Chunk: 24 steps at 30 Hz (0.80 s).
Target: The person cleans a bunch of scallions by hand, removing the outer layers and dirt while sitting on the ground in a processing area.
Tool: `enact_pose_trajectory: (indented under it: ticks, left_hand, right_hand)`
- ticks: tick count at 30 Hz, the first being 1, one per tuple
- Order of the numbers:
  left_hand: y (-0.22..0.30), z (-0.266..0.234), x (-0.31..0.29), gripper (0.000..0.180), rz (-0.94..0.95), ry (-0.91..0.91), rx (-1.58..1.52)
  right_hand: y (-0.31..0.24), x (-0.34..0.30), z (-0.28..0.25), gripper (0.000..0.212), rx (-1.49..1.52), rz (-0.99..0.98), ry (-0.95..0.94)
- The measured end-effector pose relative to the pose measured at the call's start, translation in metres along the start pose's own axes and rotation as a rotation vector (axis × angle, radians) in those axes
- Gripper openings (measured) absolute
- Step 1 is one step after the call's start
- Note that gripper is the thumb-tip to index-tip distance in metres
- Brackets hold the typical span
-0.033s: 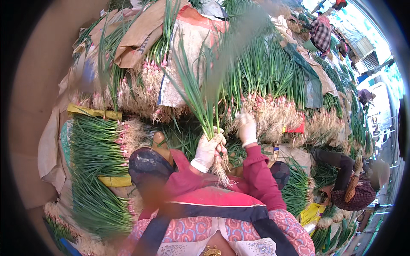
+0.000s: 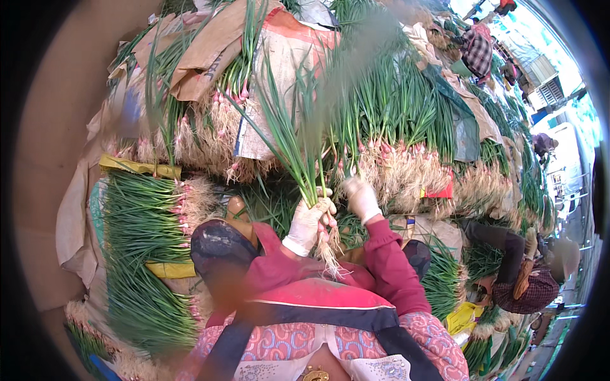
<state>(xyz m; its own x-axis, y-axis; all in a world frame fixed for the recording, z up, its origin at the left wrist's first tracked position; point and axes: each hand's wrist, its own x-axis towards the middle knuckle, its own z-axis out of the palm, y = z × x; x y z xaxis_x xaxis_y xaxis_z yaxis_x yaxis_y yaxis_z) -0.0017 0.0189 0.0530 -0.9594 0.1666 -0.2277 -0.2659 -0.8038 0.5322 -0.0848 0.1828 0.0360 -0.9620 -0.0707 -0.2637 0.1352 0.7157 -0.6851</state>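
Note:
My left hand [image 2: 306,223], in a whitish glove, is closed around a small bunch of spring onions [image 2: 297,155]. Their green leaves point up and away from me, and the pinkish bulbs and pale stringy roots hang below the fist. Just to the right, my gloved right hand [image 2: 362,199] has its fingers curled in; whether anything is between them is hidden. It lies close to the roots of a large heap of spring onions [image 2: 397,114] and apart from my left hand.
Left of me, spring onions lie in stacked bundles [image 2: 143,213] with yellow wrapping [image 2: 140,167]. Sacking [image 2: 279,82] covers part of the far pile. My knee [image 2: 222,247] rises at left. A co-worker [image 2: 527,286] bends at right; another person [image 2: 476,52] is farther off.
My right hand has shifted slightly left and nearer to me, toward my left hand. The held bunch's leaves have tilted a little to the left.

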Motion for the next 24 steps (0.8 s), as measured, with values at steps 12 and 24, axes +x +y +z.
enact_pose_trajectory:
  ticks: [12, 24]
  left_hand:
    - [-0.01, -0.01, 0.017, 0.035, -0.184, -0.071, -0.154]
    - [-0.006, -0.017, 0.018, 0.027, -0.131, -0.046, -0.023]
  right_hand:
    - [-0.026, 0.104, -0.041, 0.035, -0.477, -0.006, 0.267]
    - [-0.034, 0.014, -0.065, 0.032, -0.292, -0.048, 0.331]
